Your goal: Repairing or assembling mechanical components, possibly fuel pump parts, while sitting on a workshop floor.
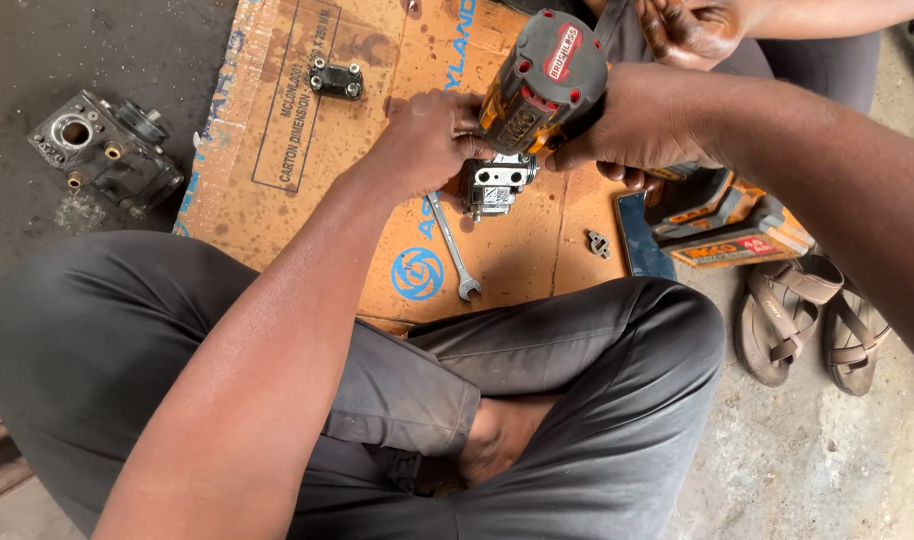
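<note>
Power driver, nose seemingly straight down.

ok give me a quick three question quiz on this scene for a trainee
1. True or false: the right hand grips the cordless driver.
2. What does the left hand steady? A) sandals B) small metal block C) spanner
3. What lies flat on the cardboard sheet just below the metal block?

Key: 1 true; 2 B; 3 the spanner.
</note>
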